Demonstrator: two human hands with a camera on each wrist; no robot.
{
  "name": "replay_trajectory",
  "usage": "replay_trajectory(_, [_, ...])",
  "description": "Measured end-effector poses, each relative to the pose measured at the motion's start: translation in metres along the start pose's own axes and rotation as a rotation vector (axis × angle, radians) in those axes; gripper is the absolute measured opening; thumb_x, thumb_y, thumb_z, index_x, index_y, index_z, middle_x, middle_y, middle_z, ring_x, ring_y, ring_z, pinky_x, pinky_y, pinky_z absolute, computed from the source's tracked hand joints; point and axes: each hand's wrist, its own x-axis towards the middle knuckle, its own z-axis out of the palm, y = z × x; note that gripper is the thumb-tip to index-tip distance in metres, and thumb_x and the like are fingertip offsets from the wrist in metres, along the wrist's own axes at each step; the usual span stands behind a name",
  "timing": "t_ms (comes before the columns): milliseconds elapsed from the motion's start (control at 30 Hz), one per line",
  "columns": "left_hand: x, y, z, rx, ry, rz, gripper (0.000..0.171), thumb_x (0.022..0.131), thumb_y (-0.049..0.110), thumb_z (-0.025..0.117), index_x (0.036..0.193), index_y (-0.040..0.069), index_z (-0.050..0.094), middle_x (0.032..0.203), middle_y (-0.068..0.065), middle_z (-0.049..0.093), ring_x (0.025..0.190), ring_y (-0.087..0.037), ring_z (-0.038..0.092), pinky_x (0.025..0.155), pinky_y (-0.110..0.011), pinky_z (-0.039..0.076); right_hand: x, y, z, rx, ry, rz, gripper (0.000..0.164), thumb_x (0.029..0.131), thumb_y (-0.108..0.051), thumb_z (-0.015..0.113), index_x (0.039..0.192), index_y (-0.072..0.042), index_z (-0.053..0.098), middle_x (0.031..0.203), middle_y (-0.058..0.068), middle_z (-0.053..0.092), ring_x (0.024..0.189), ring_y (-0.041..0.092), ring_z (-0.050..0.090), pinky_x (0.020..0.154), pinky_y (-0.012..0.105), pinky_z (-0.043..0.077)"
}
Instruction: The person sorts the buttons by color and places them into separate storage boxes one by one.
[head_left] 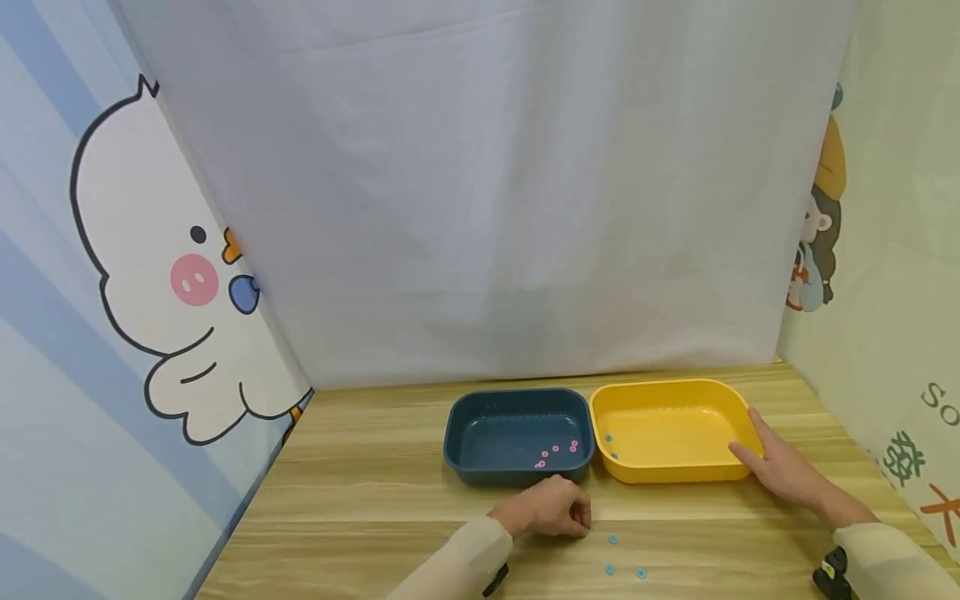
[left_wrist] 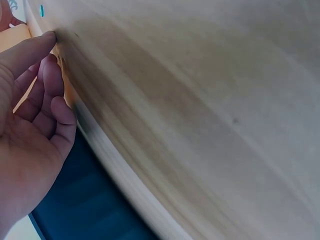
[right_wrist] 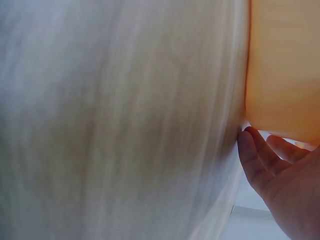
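Observation:
My left hand (head_left: pixel 551 506) is low over the table in front of the dark blue tray, thumb and forefinger pinched at a small blue button (head_left: pixel 587 530) that barely shows at their tips. Its other fingers (left_wrist: pixel 64 114) curl toward the palm in the left wrist view. To the right, my right hand (head_left: pixel 791 471) holds the right side of the yellow tray (head_left: pixel 660 474), thumb over the rim and fingers along the outer wall. Three more blue buttons (head_left: pixel 612 540) lie on the wood near the left hand. Two blue buttons (head_left: pixel 609 438) sit inside the yellow tray at its left.
The dark blue tray (head_left: pixel 517 477) stands beside the yellow one, with several pink buttons (head_left: pixel 555 448) at its right end. Behind both trays hangs a white curtain (head_left: pixel 480 208) along the back of the wooden table (head_left: pixel 360 475). Printed panels (head_left: pixel 45 375) flank both sides.

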Motion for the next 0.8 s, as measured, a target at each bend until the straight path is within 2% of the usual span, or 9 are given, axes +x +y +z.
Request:
replay_trajectory(133, [-0.003, 0.001, -0.001, -0.034, 0.019, -0.016, 0.013, 0.081, 0.012, 0.075, 0.075, 0.018, 0.065, 0.066, 0.016, 0.054, 0.060, 0.005, 0.047, 0.059, -0.009, 0.040, 0.000, 0.000, 0.000, 0.012, -0.005, -0.002, 0.080, 0.102, -0.029, 0.043, 0.142, 0.016, -0.010, 0.141, 0.046, -0.001, 0.128, 0.061, 0.008, 0.100, 0.068, 0.008])
replay_trajectory(367, [-0.006, 0.001, -0.004, -0.132, 0.098, -0.019, 0.013, 0.082, 0.011, 0.074, 0.077, 0.016, 0.063, 0.064, 0.014, 0.053, 0.056, 0.003, 0.047, 0.055, -0.011, 0.041, 0.000, 0.000, 0.000, 0.006, 0.000, -0.003, 0.080, 0.102, -0.029, 0.043, 0.142, 0.016, -0.009, 0.141, 0.046, 0.000, 0.127, 0.062, 0.009, 0.100, 0.068, 0.008])
replay_trajectory(567, [-0.006, 0.008, -0.008, -0.204, 0.105, 0.002, 0.010, 0.085, 0.011, 0.072, 0.085, 0.014, 0.062, 0.068, 0.013, 0.055, 0.057, 0.003, 0.050, 0.057, -0.012, 0.043, 0.000, 0.001, 0.001, -0.001, -0.002, 0.000, 0.080, 0.102, -0.029, 0.043, 0.142, 0.016, -0.009, 0.141, 0.046, 0.000, 0.127, 0.062, 0.009, 0.100, 0.068, 0.008])
replay_trajectory(800, [-0.002, 0.017, -0.016, -0.180, 0.110, 0.058, 0.007, 0.086, 0.010, 0.069, 0.087, 0.014, 0.064, 0.073, 0.014, 0.057, 0.064, 0.005, 0.050, 0.061, -0.009, 0.043, 0.000, 0.000, 0.000, -0.001, -0.003, 0.001, 0.080, 0.102, -0.029, 0.044, 0.142, 0.016, -0.009, 0.142, 0.045, 0.000, 0.127, 0.062, 0.009, 0.100, 0.068, 0.009])
